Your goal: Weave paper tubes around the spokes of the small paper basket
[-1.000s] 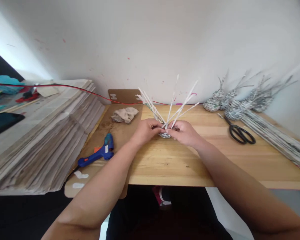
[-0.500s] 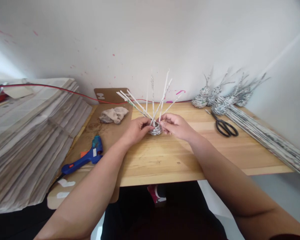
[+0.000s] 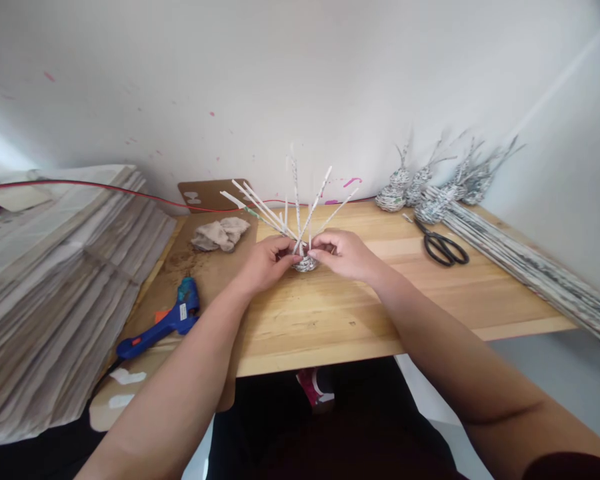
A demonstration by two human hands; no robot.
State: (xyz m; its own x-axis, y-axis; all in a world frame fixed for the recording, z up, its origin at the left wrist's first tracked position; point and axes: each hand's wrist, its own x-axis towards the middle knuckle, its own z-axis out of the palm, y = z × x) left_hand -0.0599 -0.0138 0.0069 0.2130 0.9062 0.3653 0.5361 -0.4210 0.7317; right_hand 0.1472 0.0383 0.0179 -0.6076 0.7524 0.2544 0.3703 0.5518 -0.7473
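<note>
A small round basket woven from rolled newspaper [image 3: 305, 265] stands on the wooden table between my hands. Several paper sticks [image 3: 297, 190] fan up and outward from it. My left hand [image 3: 271, 261] pinches the basket's left rim, with thumb in front and fingers behind. On the right side, my right hand [image 3: 344, 253] is closed, thumb against forefinger, at the base of a paper stick by the rim. Its fingertips are partly hidden, as is the far side of the basket.
A blue glue gun [image 3: 163, 320] and a crumpled cloth [image 3: 221, 233] lie on brown board at left, beside stacked newspapers [image 3: 55, 300]. Black scissors [image 3: 445, 249], a bundle of paper rolls [image 3: 520, 267] and several finished woven pieces [image 3: 391, 197] are at right. A red-black cable [image 3: 145, 194] runs along the wall.
The view has shifted slightly. My right hand has drawn closer to the basket's rim, and a tall paper stick on the right no longer stands as high.
</note>
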